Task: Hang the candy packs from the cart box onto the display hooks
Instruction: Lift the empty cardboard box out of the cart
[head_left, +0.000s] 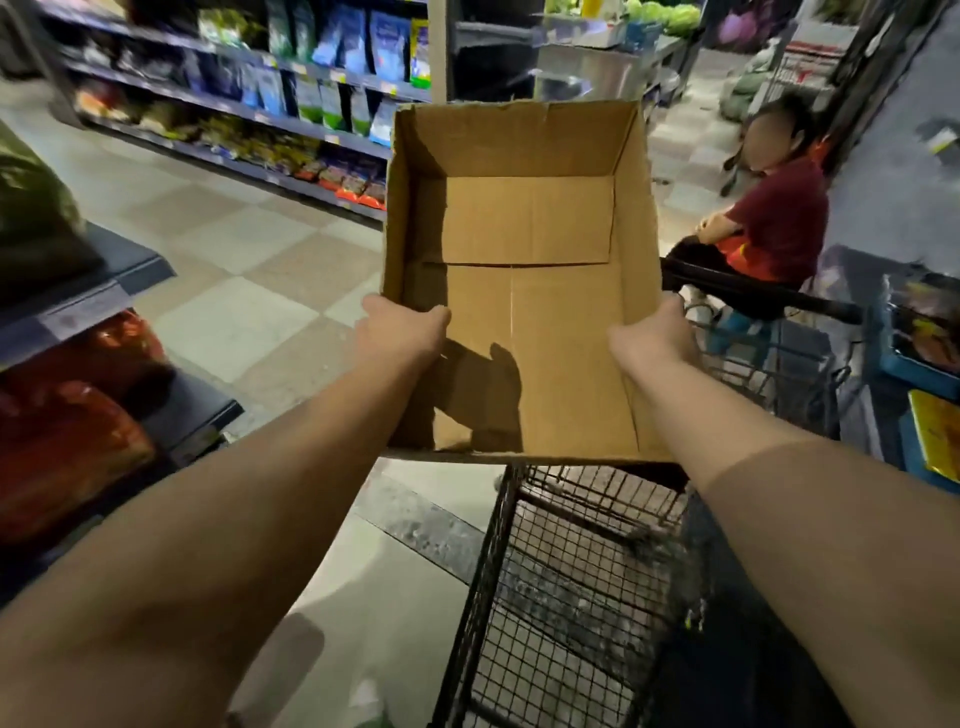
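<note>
Both arms reach forward and hold the box (524, 291) up over the front of the cart (571, 582). The left hand (402, 332) grips the box's left wall, thumb hooked over the rim to the inside, the remaining fingers hidden behind the cardboard. The right hand (655, 332) grips the right wall in like manner, with its fingers out of sight on the outer face. The box is open-topped brown cardboard, tilted so that its inside faces the camera; only its bare bottom flaps and the shadows of the hands show within. No candy packs can be made out in the box, and display hooks cannot be identified in this view. The cart is black wire mesh, directly below and behind the box's near edge, which lies just above the cart's front rim; whether the two touch cannot be told. To the left, shelves (291, 98) carry rows of bagged goods in blue, green and red, beyond a checkered tile floor (244, 249). Nearer left, a dark shelf unit (104, 291) holds red packages. To the right of the box a person (774, 223) in a dark red top sits, well apart from the hands. Green produce (660, 15) shows at the top, blurred
</note>
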